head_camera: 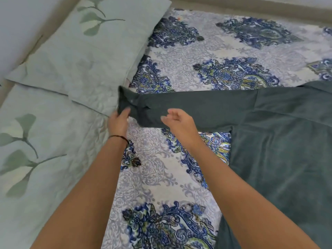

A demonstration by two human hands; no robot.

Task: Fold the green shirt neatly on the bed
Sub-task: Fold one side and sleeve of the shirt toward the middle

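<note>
Shirt: the dark green long-sleeved cotton shirt (280,141) lies flat on the bed, its body at the right of the view and running off the right and bottom edges.
Sleeve: one long green sleeve (197,108) stretches leftward from the body; its long axis runs across the view, and its buttoned cuff (125,101) ends just beside the pale green leaf-print pillow (80,56).
Bed: the blue and white paisley bedsheet (161,177) shows bare below the sleeve and left of the shirt body.
Left hand: the left hand (118,121), with a thin dark wristband (118,137), pinches the cuff end, fingers curled onto the cloth.
Right hand: the right hand (179,121) hovers over mid-sleeve, fingers loosely spread; motion blur makes it hard to say whether the fingertips touch the fabric.
Key relation: the shirt body lies to the right of both hands, so the sleeve would likely fold rightward along its own axis.
Nearer hand: the left already has the cuff; the right is nearer the body and could probably pin the crease.
</note>
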